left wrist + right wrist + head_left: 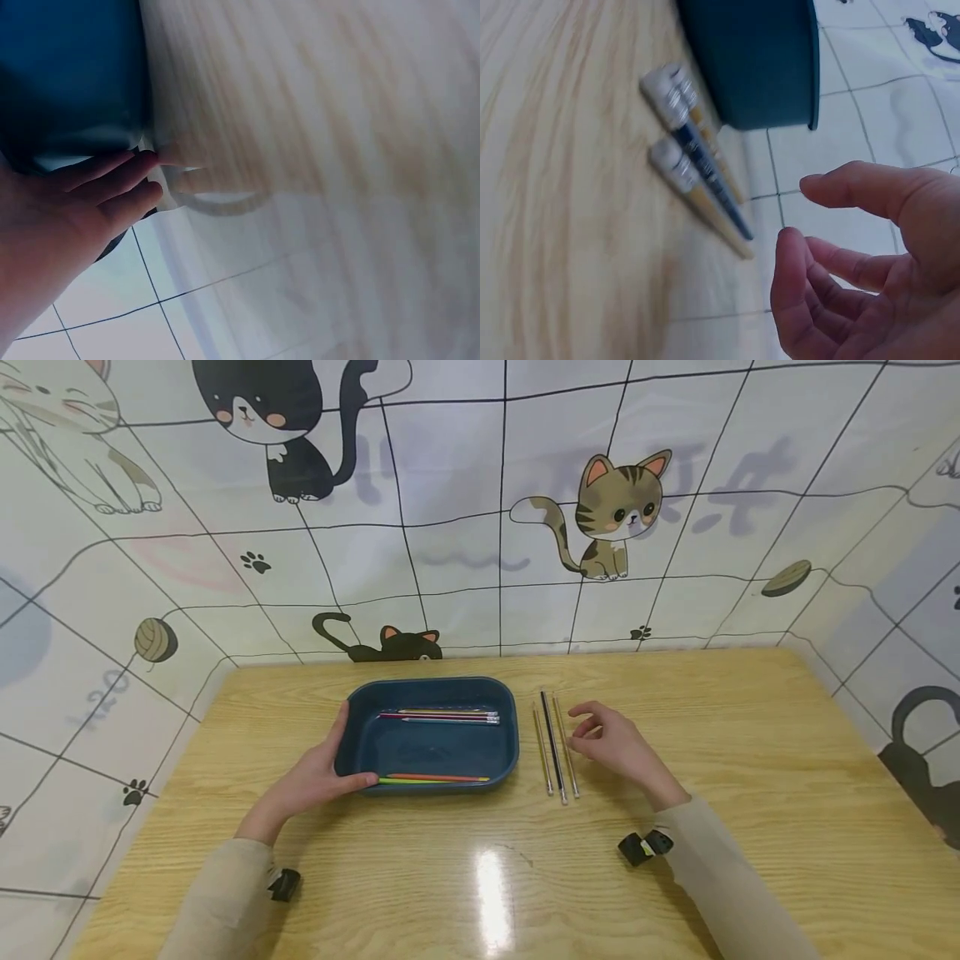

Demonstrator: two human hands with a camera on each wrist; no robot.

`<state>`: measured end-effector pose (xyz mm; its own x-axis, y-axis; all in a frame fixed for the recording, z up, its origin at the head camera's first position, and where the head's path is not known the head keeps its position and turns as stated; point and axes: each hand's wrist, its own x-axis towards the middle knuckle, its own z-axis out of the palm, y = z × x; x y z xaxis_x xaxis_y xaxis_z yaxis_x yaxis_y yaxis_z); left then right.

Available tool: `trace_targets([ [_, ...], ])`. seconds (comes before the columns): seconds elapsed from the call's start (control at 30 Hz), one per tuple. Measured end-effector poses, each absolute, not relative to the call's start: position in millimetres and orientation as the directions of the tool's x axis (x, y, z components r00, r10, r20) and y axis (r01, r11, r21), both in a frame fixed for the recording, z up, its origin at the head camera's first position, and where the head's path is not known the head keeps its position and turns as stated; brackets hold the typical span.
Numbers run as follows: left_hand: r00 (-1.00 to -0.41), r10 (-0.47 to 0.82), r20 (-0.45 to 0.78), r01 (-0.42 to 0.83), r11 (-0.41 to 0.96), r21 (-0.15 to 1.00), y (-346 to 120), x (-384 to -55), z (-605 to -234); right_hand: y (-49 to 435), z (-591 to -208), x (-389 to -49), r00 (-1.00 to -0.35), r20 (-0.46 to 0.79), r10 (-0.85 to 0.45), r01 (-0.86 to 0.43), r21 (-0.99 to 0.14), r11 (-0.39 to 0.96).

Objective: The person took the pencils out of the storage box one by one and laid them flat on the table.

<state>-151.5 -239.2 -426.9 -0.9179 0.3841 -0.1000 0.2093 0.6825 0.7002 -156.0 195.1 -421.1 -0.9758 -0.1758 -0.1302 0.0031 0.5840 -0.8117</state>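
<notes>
Tray [431,756] is touched at its near-left corner by the left hand [318,777], thumb and fingers spread. Some pencils [442,717] are contained in it. Three loose pencils [553,747] are laid on the table [367,877], right of the tray; nothing is gripped by the right hand [613,743], fingers bent loosely just beside them.

The tub [420,752] stands near the table's [712,735] back edge, the left hand [315,781] at its left end. Inside, three pencils [442,718] lie towards its back wall, two along its front; three loose pencils [552,743] lie between its right end and the right hand [615,743].
</notes>
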Motion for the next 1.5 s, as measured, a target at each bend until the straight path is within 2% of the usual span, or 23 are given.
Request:
trace_targets([
  [0.2, -0.916, 0.386, -0.106, 0.218, 0.703, 0.677, -239, -153, -425, 181, -411, -151, -0.966, -0.001, -0.258, -0.142, -0.834, 0.534],
  [0.4, -0.911, 0.409, -0.057, 0.255, 0.666, 0.701, -238, -157, -425, 160, -406, -150, -0.925, 0.113, -0.364, -0.282, -0.846, 0.453],
  [0.9, -0.902, 0.423, -0.087, 0.198, 0.584, 0.787, -237, -161, -433, 104, -393, -142, -0.788, 0.198, -0.584, -0.491, -0.774, 0.4],
  [1.07, -0.907, 0.414, -0.08, 0.189, 0.568, 0.801, -239, -161, -436, 84, -393, -147, -0.744, 0.162, -0.648, -0.53, -0.735, 0.424],
  [1.27, -0.91, 0.408, -0.079, 0.183, 0.564, 0.805, -240, -160, -438, 70, -397, -161, -0.719, 0.044, -0.694, -0.459, -0.78, 0.426],
  [1.5, -0.911, 0.406, -0.074, 0.188, 0.567, 0.802, -240, -162, -437, 58, -404, -177, -0.635, -0.075, -0.769, -0.47, -0.752, 0.461],
])
